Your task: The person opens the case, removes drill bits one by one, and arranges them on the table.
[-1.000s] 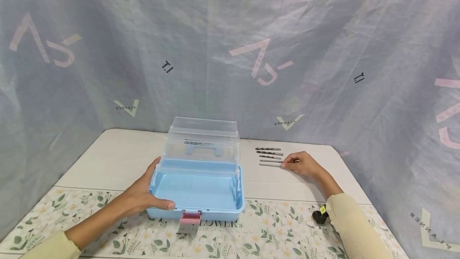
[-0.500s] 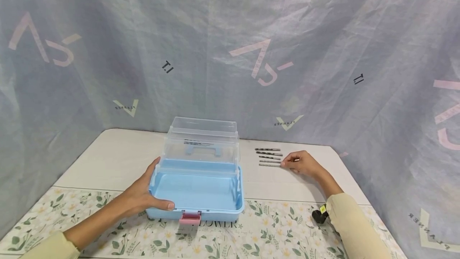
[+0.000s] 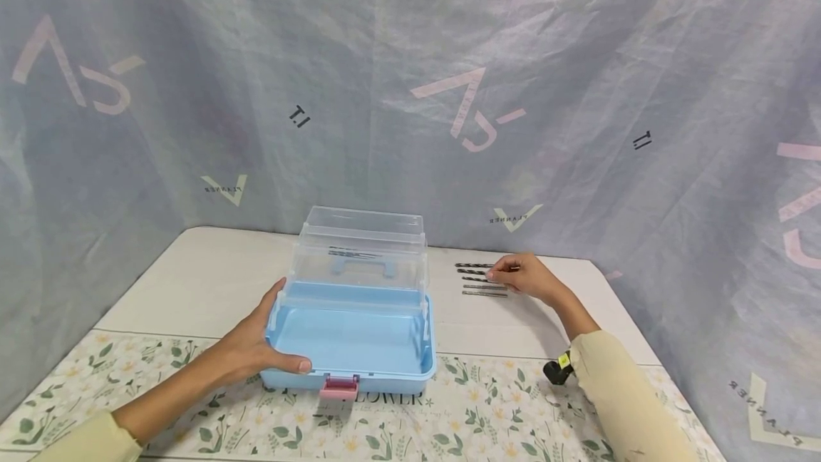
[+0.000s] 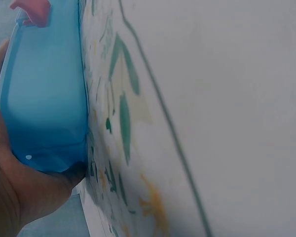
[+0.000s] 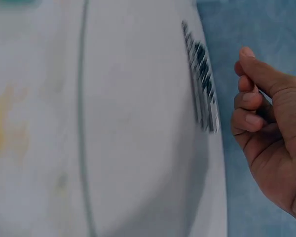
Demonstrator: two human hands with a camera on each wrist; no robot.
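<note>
A light blue toolbox (image 3: 349, 341) stands with its clear lid (image 3: 365, 223) raised; the tray inside is bare. My left hand (image 3: 253, 349) grips its left end, thumb on the front rim; in the left wrist view the hand (image 4: 27, 190) wraps the box's end. To the right, several drill bits (image 3: 484, 294) lie in a row, roughly parallel. Over the back ones hovers my right hand (image 3: 524, 278), partly hiding their right ends. In the right wrist view that hand (image 5: 274, 123) has loosely bent fingers with nothing visible between them, apart from the bits (image 5: 202, 84).
Several thin dark pieces (image 3: 353, 254) show through the clear lid. A pink latch (image 3: 338, 387) hangs at the box's front. Floral cloth (image 3: 487, 405) covers the table's front. A grey curtain (image 3: 410, 91) closes off the back and sides.
My right hand has left the right end of the nearest drill bit and moved back and left, over the farther bits. The left hand stays on the toolbox.
</note>
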